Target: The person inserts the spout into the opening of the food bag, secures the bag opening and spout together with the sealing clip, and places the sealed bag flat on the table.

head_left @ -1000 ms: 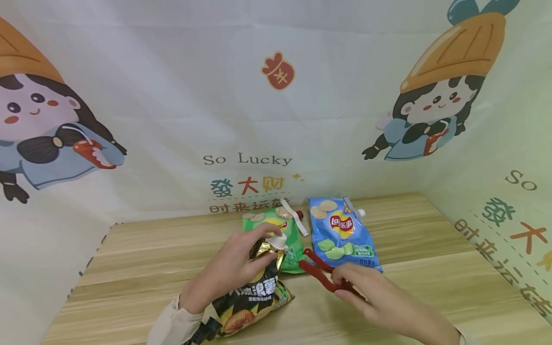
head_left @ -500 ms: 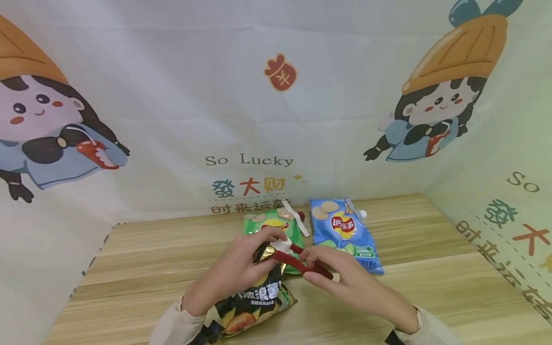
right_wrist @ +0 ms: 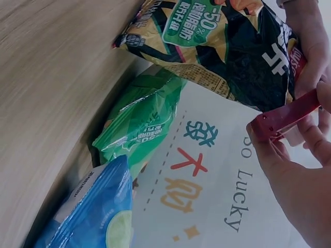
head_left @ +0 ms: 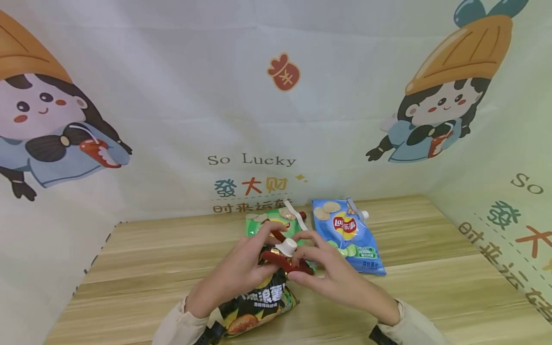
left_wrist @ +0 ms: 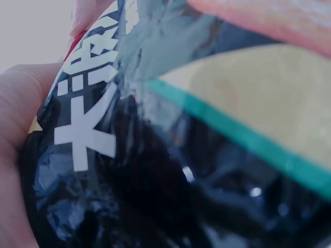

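My left hand (head_left: 241, 266) grips the gathered top of a black chip bag (head_left: 265, 306), which leans up from the wooden table. At the bag's mouth is a white spout cap (head_left: 288, 247), between my two hands. My right hand (head_left: 329, 263) pinches the hinge end of a red bag clip (head_left: 281, 261), its two arms lying either side of the white cap. In the right wrist view the clip (right_wrist: 284, 118) sits close to the bag's top edge. The left wrist view is filled mostly by the black bag (left_wrist: 150, 144). My fingers partly hide the bag's mouth.
Behind my hands lies a green chip bag (head_left: 260, 229) with a white clip (head_left: 295, 215) and dark red cap. Right of it, a blue chip bag (head_left: 345, 230) carries a grey clip (head_left: 355, 209) with a white cap. A printed cloth (head_left: 336, 120) stands behind the table.
My right hand has moved left with the red clip, from beside the black bag to its mouth. The clip's arms now flank the white cap. My left hand has kept its place at the bag's top.
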Demonstrator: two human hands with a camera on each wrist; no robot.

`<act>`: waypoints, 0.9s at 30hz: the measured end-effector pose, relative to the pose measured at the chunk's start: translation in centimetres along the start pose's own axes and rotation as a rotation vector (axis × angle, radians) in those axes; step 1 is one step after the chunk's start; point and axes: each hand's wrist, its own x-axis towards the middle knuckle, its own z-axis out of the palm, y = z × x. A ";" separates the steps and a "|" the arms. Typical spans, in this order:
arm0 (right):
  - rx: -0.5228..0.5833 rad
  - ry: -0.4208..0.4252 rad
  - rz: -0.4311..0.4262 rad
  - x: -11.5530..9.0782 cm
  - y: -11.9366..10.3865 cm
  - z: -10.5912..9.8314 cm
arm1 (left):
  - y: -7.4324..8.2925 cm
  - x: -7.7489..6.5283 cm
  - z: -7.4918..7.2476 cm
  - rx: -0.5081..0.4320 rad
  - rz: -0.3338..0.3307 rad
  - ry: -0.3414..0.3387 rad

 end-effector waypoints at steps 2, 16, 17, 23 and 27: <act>0.048 0.010 0.030 0.2 -0.1 0.0 | 0.0 0.0 0.1 -0.017 -0.008 0.000; 0.310 -0.063 0.168 1.1 0.2 -0.4 | 0.0 0.2 0.2 0.042 0.002 0.024; 0.296 -0.072 0.151 1.2 0.2 -0.6 | 0.0 0.2 0.1 0.043 -0.001 0.026; 0.206 -0.139 0.098 1.6 -0.1 -1.6 | 0.2 0.4 0.1 0.001 -0.052 0.012; 0.155 -0.178 0.089 2.0 -0.4 -2.0 | 0.3 0.5 0.2 -0.019 -0.088 0.025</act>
